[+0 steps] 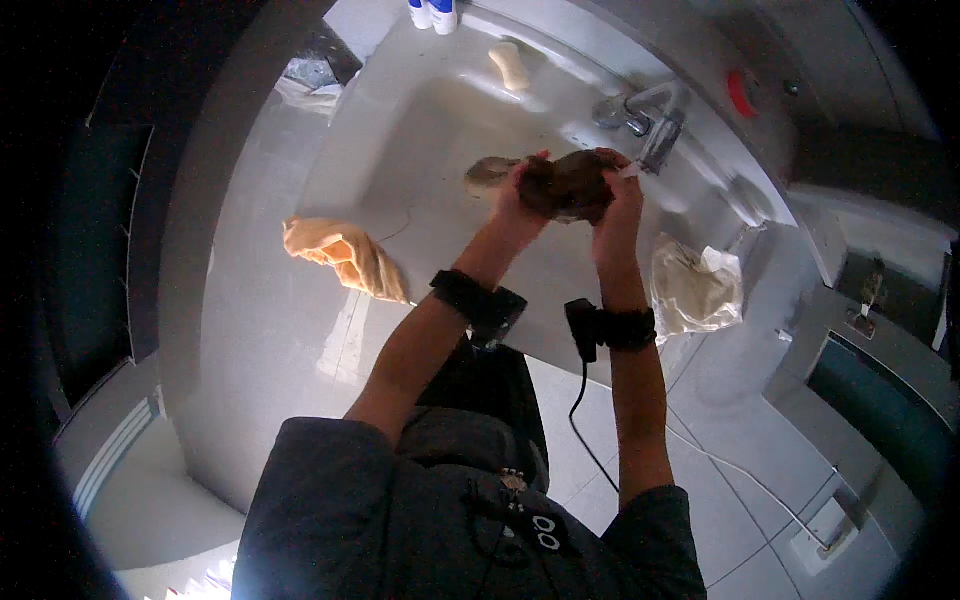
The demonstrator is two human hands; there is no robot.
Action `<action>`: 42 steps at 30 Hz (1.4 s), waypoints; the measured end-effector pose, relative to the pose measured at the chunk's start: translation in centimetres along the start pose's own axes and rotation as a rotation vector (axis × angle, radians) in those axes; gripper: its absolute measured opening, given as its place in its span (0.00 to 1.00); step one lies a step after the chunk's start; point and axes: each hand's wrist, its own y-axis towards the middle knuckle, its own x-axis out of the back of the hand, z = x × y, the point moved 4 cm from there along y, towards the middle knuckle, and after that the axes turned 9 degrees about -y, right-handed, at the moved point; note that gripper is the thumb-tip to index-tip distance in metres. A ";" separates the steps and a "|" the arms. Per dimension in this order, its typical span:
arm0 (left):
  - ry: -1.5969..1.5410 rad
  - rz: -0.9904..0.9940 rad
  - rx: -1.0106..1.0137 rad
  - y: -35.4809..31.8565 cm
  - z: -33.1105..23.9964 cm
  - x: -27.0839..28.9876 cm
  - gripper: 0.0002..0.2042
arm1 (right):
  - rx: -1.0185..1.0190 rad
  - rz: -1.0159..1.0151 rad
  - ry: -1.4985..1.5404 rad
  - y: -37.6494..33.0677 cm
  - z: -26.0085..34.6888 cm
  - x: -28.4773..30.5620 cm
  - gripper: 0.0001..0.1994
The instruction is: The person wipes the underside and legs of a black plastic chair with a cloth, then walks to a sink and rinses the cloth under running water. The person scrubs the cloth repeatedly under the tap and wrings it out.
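Both my hands are over a wide white basin point(400, 120), closed round a dark brown, soft-looking thing point(565, 185). I cannot make out its kind. My left hand point(520, 200) grips its left end, and my right hand point(618, 195) grips its right end, close to the chrome tap point(655, 135). A lighter brown, rounded piece point(490, 174) shows just left of my left hand. Whether it is joined to the dark thing I cannot tell. My fingers are partly hidden behind what I hold.
An orange cloth point(345, 260) hangs over the basin's near left edge. A crinkled clear plastic bag point(698, 285) lies at the right edge. An off-white, narrow-waisted object point(509, 66) rests at the far side, and white-and-blue bottles point(433, 14) stand behind. A cable point(578, 410) hangs from my right wrist strap.
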 end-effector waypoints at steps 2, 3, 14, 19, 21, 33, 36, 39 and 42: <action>0.069 0.003 0.018 -1.3 2.0 -2.1 0.15 | 0.331 -0.115 -0.498 0.6 -0.4 1.4 0.14; 0.037 0.031 0.072 -1.1 2.3 -2.3 0.15 | 0.506 -0.175 -0.727 0.2 0.0 1.0 0.15; 0.255 -0.067 0.068 0.5 5.0 -0.1 0.09 | 0.729 -0.194 -1.381 -3.6 0.4 -0.6 0.14; 0.523 -0.164 0.043 0.2 5.0 0.7 0.09 | 0.562 -0.125 -1.336 -3.3 -0.9 1.1 0.14; 0.652 -0.262 -0.007 -0.2 4.6 0.8 0.09 | 0.486 -0.090 -1.238 -3.5 -1.7 1.9 0.14; 1.280 0.010 0.542 -4.1 3.2 -3.3 0.18 | -0.324 0.309 0.026 -3.9 -12.0 6.7 0.33; 1.279 0.073 0.789 -4.7 3.3 -3.0 0.24 | -0.325 0.294 0.372 -2.3 -9.2 4.0 0.33; 1.357 0.082 0.807 -5.1 2.2 -2.6 0.32 | -0.281 0.167 0.497 0.2 -9.0 4.3 0.31; 1.423 0.092 0.556 -5.1 1.0 -2.2 0.37 | -0.299 0.134 0.685 1.1 -8.1 4.8 0.28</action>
